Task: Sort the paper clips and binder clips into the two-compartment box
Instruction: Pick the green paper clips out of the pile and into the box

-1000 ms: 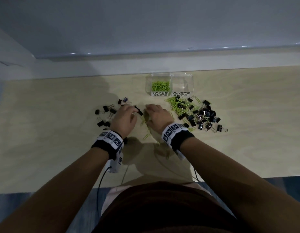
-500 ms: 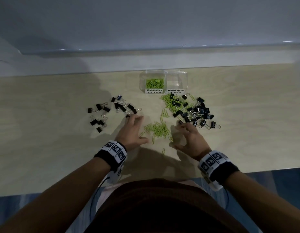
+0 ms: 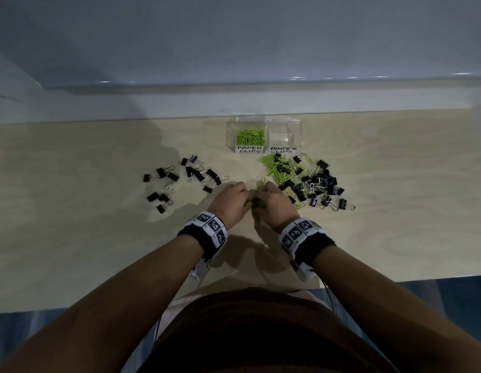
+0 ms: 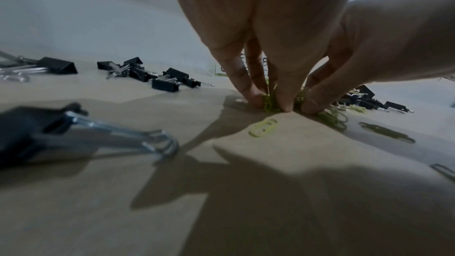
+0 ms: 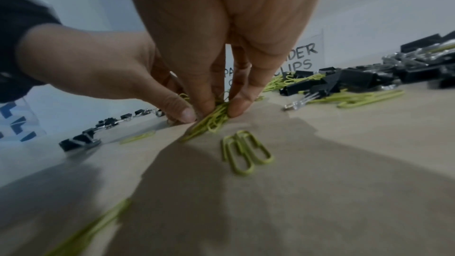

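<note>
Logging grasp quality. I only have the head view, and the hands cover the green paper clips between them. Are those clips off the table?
Observer: No. The right wrist view shows the bundle of paper clips on the table, pinched by the right hand.
Operator: Is the left hand on it too?
Observer: Yes. In the left wrist view, the left hand has its fingertips pressed into the same bundle.
Operator: Any loose clips beside the bundle?
Observer: Yes, two overlapping paper clips lie just short of it, untouched.
</note>
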